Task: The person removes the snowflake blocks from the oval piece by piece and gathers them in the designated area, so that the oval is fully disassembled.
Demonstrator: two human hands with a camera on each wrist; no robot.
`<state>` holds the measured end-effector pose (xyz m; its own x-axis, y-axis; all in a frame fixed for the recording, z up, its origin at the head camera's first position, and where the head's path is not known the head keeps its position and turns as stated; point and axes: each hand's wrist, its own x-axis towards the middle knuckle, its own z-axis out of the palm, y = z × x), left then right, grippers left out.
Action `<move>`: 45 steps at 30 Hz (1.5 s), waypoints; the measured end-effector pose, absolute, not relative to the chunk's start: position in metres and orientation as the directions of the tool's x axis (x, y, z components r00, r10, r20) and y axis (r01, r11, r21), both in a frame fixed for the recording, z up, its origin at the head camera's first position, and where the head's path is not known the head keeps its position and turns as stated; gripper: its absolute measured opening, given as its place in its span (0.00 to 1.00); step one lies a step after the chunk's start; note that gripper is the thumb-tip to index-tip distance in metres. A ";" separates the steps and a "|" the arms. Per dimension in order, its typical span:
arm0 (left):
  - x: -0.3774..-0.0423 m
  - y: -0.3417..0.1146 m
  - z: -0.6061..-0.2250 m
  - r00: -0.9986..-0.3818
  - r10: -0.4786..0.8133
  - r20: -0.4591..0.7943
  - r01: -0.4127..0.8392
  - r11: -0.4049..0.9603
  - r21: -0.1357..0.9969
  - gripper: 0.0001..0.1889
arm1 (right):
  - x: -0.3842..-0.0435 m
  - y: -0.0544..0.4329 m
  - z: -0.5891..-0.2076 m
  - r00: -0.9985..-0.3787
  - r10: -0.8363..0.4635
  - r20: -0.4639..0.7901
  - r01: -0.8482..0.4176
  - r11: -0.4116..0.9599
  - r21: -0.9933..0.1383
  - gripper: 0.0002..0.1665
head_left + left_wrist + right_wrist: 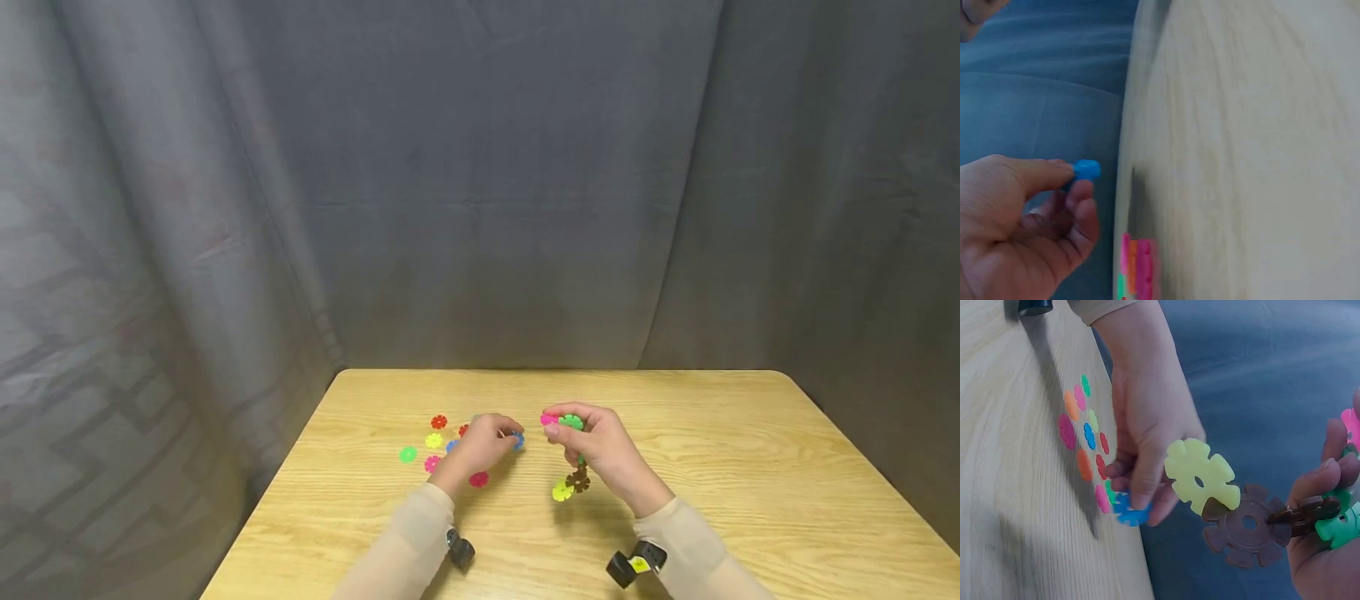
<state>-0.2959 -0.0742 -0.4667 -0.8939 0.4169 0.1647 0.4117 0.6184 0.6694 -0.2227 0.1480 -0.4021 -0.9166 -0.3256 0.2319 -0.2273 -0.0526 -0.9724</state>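
Between the thumb and fingers of my left hand (478, 443) is a blue notched snowflake disc (1130, 512), pinched above the table. My right hand (606, 446) holds a chain of interlocked snowflake discs. A pink disc (550, 420) and a green disc (572, 422) are at its upper end, by the thumb and fingertips. Below the palm hang a brown disc (1225, 530) and, at the lower end, a yellow disc (1182, 467). Another brown piece and more green lie partly hidden against the right hand's fingers. The blue disc and the chain are apart.
Loose discs lie left of and beneath the left hand, among them a red one (438, 422), a yellow one (433, 441), a green one (408, 454) and a magenta one (478, 480). Grey curtains (480, 183) surround the wooden table (750, 467).
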 end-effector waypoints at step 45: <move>-0.300 -0.076 -0.470 -0.908 0.404 0.111 0.388 0.715 0.581 0.09 | -0.223 0.150 -0.406 -0.911 -0.342 0.231 -0.230 -0.046 -0.972 0.20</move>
<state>-0.3003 -0.0762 -0.4698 -0.9083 0.4035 0.1105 0.3884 0.7151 0.5811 -0.2233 0.1496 -0.4064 -0.9108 -0.3418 0.2314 -0.2297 -0.0459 -0.9722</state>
